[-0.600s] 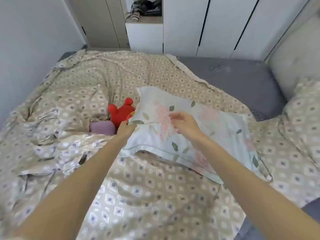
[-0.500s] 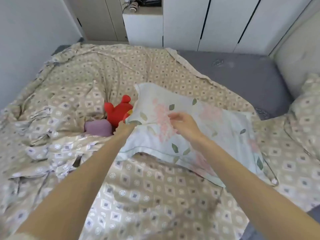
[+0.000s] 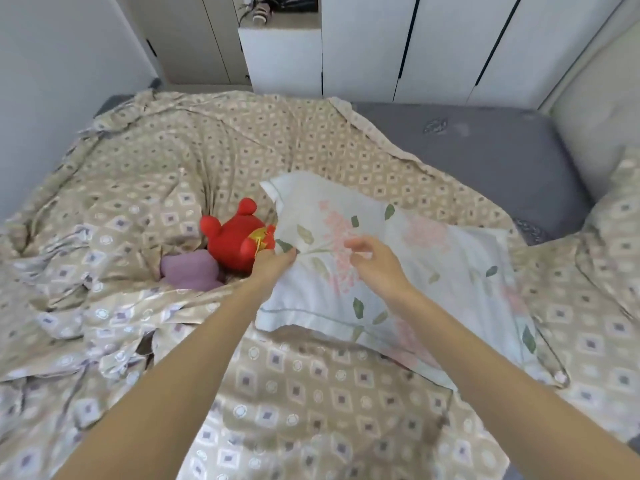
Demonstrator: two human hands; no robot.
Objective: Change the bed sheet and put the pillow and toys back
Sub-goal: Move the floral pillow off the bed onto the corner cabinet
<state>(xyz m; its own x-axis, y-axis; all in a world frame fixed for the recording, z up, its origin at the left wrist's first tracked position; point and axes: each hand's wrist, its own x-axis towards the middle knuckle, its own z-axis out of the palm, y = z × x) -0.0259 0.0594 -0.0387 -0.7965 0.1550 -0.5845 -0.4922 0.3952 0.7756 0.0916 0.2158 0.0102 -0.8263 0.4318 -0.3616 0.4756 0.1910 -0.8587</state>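
A white pillow [image 3: 398, 271] with pink flowers and green leaves lies on the crumpled beige patterned sheet [image 3: 311, 393] in the middle of the bed. My left hand [image 3: 275, 266] grips the pillow's left edge, right beside a red plush toy [image 3: 239, 237]. A purple plush toy [image 3: 192, 273] lies against the red one, half sunk in the folds. My right hand [image 3: 375, 261] hovers just over the pillow's floral print, fingers loosely spread and holding nothing.
Bare grey mattress [image 3: 485, 157] shows at the far right, where the sheet is pulled back. A padded beige headboard [image 3: 595, 109] stands on the right, with a bulge of patterned fabric [image 3: 616, 237] in front. White wardrobe doors [image 3: 433, 46] line the far side, a wall [image 3: 52, 81] the left.
My right hand has let go of the pillow fabric it was pinching and now hovers with fingers spread. The left hand stays at the pillow's edge.
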